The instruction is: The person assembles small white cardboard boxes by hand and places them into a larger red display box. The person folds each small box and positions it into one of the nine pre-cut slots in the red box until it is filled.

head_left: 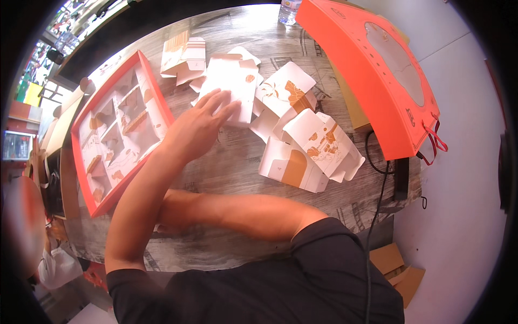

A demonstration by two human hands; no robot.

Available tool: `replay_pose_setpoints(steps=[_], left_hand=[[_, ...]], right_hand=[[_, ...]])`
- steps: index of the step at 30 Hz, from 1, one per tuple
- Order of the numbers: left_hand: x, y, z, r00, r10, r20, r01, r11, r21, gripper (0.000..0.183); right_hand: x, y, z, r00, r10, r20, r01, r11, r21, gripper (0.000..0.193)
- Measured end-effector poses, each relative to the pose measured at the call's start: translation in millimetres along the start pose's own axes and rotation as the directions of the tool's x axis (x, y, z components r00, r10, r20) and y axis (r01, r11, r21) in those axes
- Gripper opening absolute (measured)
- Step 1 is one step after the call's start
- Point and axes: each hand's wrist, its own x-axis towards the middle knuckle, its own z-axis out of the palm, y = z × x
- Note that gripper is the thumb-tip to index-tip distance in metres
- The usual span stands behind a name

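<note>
My left hand (202, 124) lies with its fingers spread on a white folding carton (229, 75) near the table's middle. My right arm crosses beneath the left forearm, and most of my right hand (161, 229) is hidden behind it, so its fingers do not show. Several more white cartons with gold-brown prints lie loosely about: one printed carton (288, 89) to the right, another patterned carton (324, 143) nearer me, and a striped carton (184, 56) at the far left. Left of my forearm is a red-rimmed tray (152, 86) with white, printed compartments.
A large red gift box (361, 70) with a clear window and red ribbon (434, 143) stands at the right edge. Behind it is a plastic bottle (288, 12). A black cable (377, 205) hangs over the table's edge. A brown cardboard box (399, 270) sits below right.
</note>
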Motion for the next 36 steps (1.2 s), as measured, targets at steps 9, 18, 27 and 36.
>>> replay_pose_setpoints(steps=[9, 18, 27, 36], left_hand=[[-2.0, 43.7, -30.2, 0.982, 0.176, 0.073, -0.143, 0.934, -0.328, 0.072], [15.3, 87.6, -13.5, 0.966, 0.253, 0.053, -0.230, 0.934, -0.272, 0.062], [88.9, 47.1, 32.7, 0.996, -0.065, -0.061, 0.065, 0.998, 0.007, 0.060], [104.8, 54.0, 34.2, 0.972, -0.132, -0.194, 0.080, 0.964, -0.255, 0.067]], right_hand=[[1.5, 9.9, 15.7, 0.999, -0.031, -0.036, 0.035, 0.995, 0.092, 0.044], [-14.8, 11.7, 6.5, 1.000, -0.008, 0.001, 0.007, 0.988, 0.153, 0.040], [-9.2, 7.7, 3.4, 0.997, -0.021, 0.081, 0.001, 0.972, 0.234, 0.037], [2.7, 1.2, -13.4, 0.970, -0.030, 0.241, -0.042, 0.956, 0.290, 0.034]])
